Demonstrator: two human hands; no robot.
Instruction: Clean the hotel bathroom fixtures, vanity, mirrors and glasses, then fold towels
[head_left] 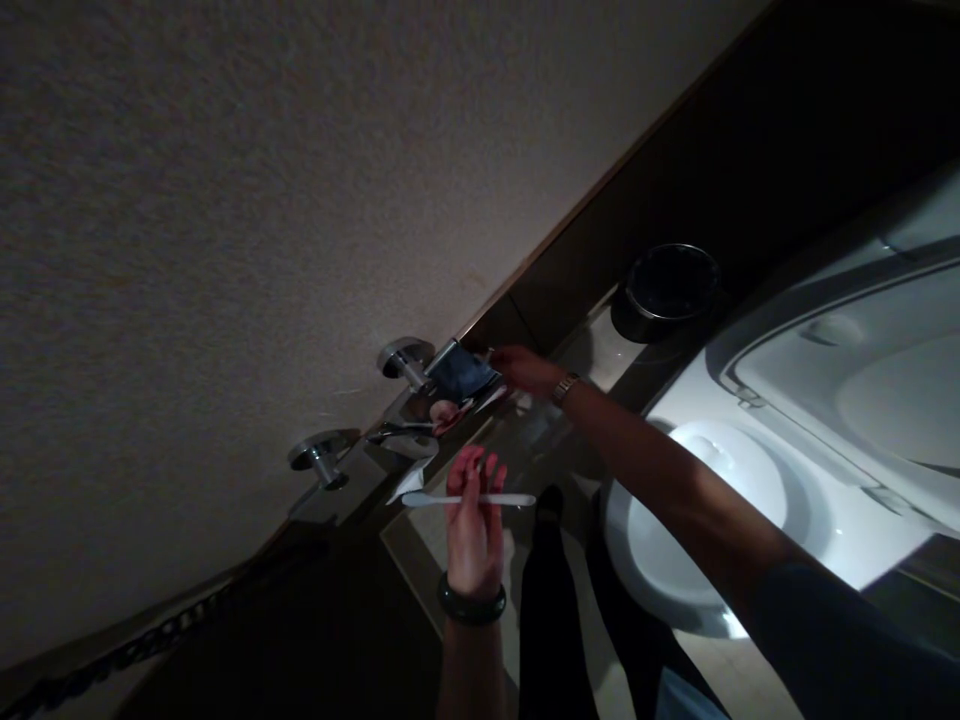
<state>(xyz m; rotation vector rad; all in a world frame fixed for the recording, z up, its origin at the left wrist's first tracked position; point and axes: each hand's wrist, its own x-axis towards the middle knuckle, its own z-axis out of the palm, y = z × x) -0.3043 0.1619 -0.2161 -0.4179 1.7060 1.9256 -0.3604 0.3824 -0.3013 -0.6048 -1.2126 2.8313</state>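
The room is dim and the view is tilted. My left hand (472, 530), with a dark band on its wrist, pinches a thin white stick (469, 499) that lies crosswise between its fingers. My right hand (525, 370), with a watch (564, 388) on the wrist, reaches to the wall and grips the edge of a shiny metal cover (461, 375) on a chrome wall holder (405, 360). A second chrome mount (319, 460) sits lower left on the same wall. Something white (411, 484) shows below the cover; I cannot tell what it is.
A white toilet (712, 500) with its lid (885, 390) raised stands to the right. A dark round bin with a chrome rim (667, 285) sits on the floor by the wall. My dark trouser legs (551, 600) are below. The textured wall (225, 200) fills the left.
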